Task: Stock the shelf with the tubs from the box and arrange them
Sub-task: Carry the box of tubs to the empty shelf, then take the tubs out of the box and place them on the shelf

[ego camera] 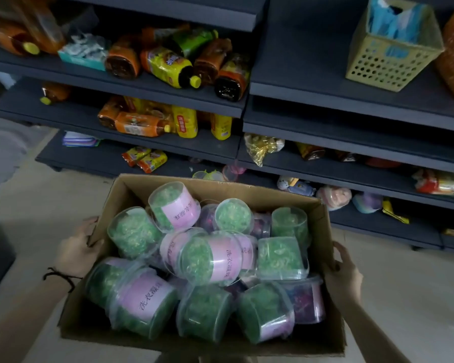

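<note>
My left hand grips the box at its left wall, right hand at its right | tubs heaped inside, none shelved | shelf beyond, bottles lying on it

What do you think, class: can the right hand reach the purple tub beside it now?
Probably not yet: the right hand holds the box wall, supporting it. The purple tub lies exposed just inside; nothing else blocks it.
</note>
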A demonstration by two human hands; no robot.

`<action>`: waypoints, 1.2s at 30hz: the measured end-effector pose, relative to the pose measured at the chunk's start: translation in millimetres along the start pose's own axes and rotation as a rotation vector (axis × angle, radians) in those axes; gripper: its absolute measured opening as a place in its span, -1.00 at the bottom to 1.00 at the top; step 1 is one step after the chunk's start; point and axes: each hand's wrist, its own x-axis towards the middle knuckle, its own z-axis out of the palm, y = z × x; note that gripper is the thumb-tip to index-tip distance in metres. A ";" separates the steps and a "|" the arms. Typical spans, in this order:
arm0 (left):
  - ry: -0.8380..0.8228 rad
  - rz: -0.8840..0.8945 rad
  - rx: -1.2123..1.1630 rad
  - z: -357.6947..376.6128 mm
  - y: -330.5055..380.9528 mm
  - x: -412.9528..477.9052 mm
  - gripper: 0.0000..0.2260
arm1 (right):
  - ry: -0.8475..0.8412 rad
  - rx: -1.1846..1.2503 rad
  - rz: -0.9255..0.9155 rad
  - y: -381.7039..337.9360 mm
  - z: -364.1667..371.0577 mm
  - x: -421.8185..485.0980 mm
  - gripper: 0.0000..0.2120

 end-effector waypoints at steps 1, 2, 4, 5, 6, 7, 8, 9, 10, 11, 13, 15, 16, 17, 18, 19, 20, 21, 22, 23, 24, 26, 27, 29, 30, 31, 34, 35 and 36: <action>-0.003 0.021 0.014 11.9 3.2 15.8 -0.42 | 0.005 -0.009 0.016 2.1 5.2 12.8 -0.49; -0.023 0.024 0.025 23.7 4.1 30.8 -0.43 | 0.011 -0.016 0.029 5.6 10.5 24.7 -0.50; -0.063 0.017 0.038 50.0 3.0 61.5 -0.47 | 0.032 -0.014 0.057 14.2 22.8 46.6 -0.50; -0.077 0.003 0.051 62.5 4.6 76.3 -0.51 | 0.041 -0.016 0.072 18.5 28.7 57.1 -0.50; -0.079 -0.007 0.072 74.3 8.6 89.9 -0.55 | 0.043 -0.025 0.085 22.8 35.2 67.2 -0.50; -0.076 0.000 0.082 86.8 11.3 103.2 -0.55 | 0.049 -0.032 0.100 27.3 41.8 76.0 -0.50; -0.075 0.011 0.082 98.7 16.4 113.8 -0.55 | 0.060 -0.036 0.111 32.1 48.2 85.1 -0.51; -0.073 0.026 0.072 110.8 20.0 125.1 -0.54 | 0.070 -0.041 0.118 35.9 55.5 93.9 -0.51; -0.078 0.035 0.063 121.8 23.4 135.5 -0.54 | 0.076 -0.051 0.125 39.7 62.2 101.3 -0.52; -0.080 0.041 0.044 134.1 22.7 145.4 -0.54 | 0.079 -0.058 0.129 43.8 68.3 108.2 -0.52; -0.075 0.060 0.021 156.3 22.9 162.6 -0.54 | 0.094 -0.052 0.130 51.9 80.2 122.6 -0.53; -0.083 0.091 0.014 174.9 23.2 178.4 -0.54 | 0.104 -0.068 0.131 61.4 91.0 137.4 -0.53; -0.089 0.104 0.006 182.7 25.9 184.9 -0.55 | 0.111 -0.074 0.131 65.8 96.0 144.8 -0.54; -0.095 0.119 0.002 190.0 28.0 190.5 -0.56 | 0.116 -0.076 0.129 69.3 100.5 151.5 -0.54; -0.098 0.139 0.004 197.0 29.6 195.8 -0.56 | 0.124 -0.071 0.130 73.4 105.0 158.4 -0.55; -0.095 0.157 0.006 204.7 29.6 202.2 -0.56 | 0.128 -0.062 0.130 76.6 109.5 164.8 -0.55; -0.090 0.172 0.004 211.8 30.9 208.3 -0.56 | 0.130 -0.056 0.129 78.9 113.5 170.6 -0.54; -0.086 0.182 0.004 219.0 31.5 215.2 -0.56 | 0.133 -0.057 0.127 81.4 117.5 176.6 -0.53; -0.086 0.189 0.015 225.7 32.5 221.6 -0.56 | 0.136 -0.058 0.127 83.0 120.8 182.4 -0.52; -0.086 0.186 0.031 232.4 33.3 228.2 -0.55 | 0.138 -0.060 0.130 85.0 123.9 188.1 -0.52; -0.088 0.178 0.046 238.4 35.0 233.9 -0.55 | 0.137 -0.061 0.135 86.6 126.3 193.7 -0.51; -0.091 0.171 0.066 249.4 39.4 245.5 -0.55 | 0.142 -0.069 0.151 90.3 130.9 204.7 -0.50; -0.092 0.179 0.068 256.0 40.0 251.6 -0.56 | 0.149 -0.073 0.157 91.4 133.4 209.8 -0.49; -0.090 0.178 0.075 271.2 40.1 262.5 -0.57 | 0.163 -0.067 0.166 93.0 139.4 217.7 -0.49; -0.084 0.155 0.084 278.7 40.8 265.7 -0.56 | 0.170 -0.077 0.167 93.4 141.9 220.8 -0.49; -0.070 0.125 0.090 285.6 40.8 267.6 -0.55 | 0.177 -0.089 0.163 94.0 143.9 223.8 -0.49; -0.089 0.071 0.102 291.4 39.6 268.2 -0.55 | 0.143 -0.116 0.145 98.0 143.6 227.2 -0.48; -0.119 0.059 0.098 288.3 39.0 269.1 -0.56 | 0.123 -0.115 0.139 99.5 142.5 226.6 -0.48; -0.156 0.054 0.078 285.2 38.9 270.7 -0.56 | 0.111 -0.103 0.141 100.2 141.3 225.9 -0.48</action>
